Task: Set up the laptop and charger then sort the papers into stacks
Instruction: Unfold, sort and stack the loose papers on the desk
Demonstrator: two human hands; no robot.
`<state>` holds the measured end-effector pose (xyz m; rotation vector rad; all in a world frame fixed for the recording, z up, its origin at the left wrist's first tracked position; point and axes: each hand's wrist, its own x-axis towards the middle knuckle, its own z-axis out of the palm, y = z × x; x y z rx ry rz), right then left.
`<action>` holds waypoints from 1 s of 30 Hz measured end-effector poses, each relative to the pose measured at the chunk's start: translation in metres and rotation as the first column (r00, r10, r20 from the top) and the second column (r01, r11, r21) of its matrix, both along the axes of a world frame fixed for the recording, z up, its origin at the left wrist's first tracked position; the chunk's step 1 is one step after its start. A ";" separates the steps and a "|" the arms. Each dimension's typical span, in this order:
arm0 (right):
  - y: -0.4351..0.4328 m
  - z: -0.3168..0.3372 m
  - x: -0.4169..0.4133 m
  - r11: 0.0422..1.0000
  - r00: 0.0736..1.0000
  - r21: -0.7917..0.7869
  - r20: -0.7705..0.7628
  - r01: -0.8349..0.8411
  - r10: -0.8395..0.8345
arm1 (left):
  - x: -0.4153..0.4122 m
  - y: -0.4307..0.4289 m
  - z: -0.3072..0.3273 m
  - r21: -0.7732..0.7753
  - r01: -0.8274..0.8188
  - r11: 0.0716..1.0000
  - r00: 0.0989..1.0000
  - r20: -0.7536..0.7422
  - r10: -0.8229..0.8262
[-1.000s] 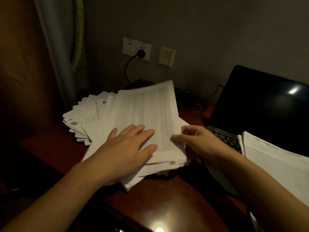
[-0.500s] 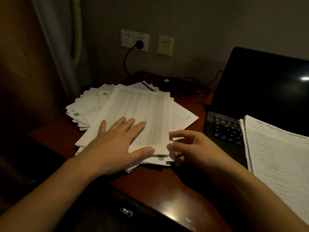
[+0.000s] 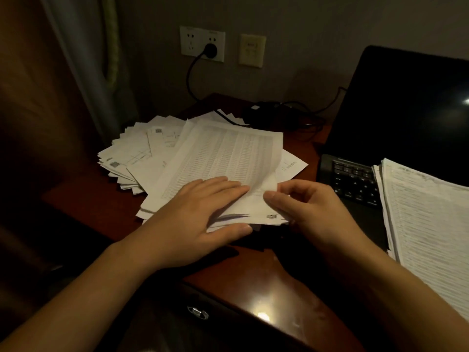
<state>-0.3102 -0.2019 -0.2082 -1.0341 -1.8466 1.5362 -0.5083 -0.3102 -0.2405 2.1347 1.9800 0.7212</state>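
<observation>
Desktop of dark red wood [image 3: 253, 280] carries an open black laptop [image 3: 406, 110] at right and, left of it, a fanned heap of white printed papers [image 3: 142, 158]. Its top sheet [image 3: 228, 153] runs lengthwise near to far. The left hand [image 3: 193, 222] presses flat on it, and the right hand [image 3: 312, 212], the nearer, pinches its near-right corner.

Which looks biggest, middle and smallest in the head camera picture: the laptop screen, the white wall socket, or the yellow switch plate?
Largest: laptop screen, by far, though it is also nearest the camera.
Middle: white wall socket, wider than its neighbour.
Smallest: yellow switch plate; both share one wall, so that order is sure.
</observation>
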 end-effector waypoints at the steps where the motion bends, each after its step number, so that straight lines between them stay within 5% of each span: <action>1: 0.000 -0.001 0.000 1.000 1.000 0.022 0.004 0.008 -0.008 | 0.002 0.002 -0.001 0.021 0.009 1.000 1.000 0.017 -0.009; 7: 0.000 -0.007 -0.004 0.985 0.997 0.169 0.068 0.034 -0.046 | -0.001 0.003 -0.002 0.051 -0.003 0.999 0.993 0.118 -0.003; 19: 0.008 0.002 0.005 0.996 0.992 0.011 0.088 -0.088 0.087 | 0.002 -0.008 0.005 0.301 -0.256 0.919 0.933 -0.172 0.316; 25: 0.007 0.002 0.003 0.998 0.997 -0.023 0.056 -0.059 0.060 | 0.007 0.000 0.005 0.177 -0.058 0.983 0.998 -0.003 0.060; 30: 0.007 0.000 0.003 0.999 0.999 0.011 0.006 -0.040 0.040 | 0.006 0.002 0.004 0.170 -0.064 0.983 0.998 0.039 0.058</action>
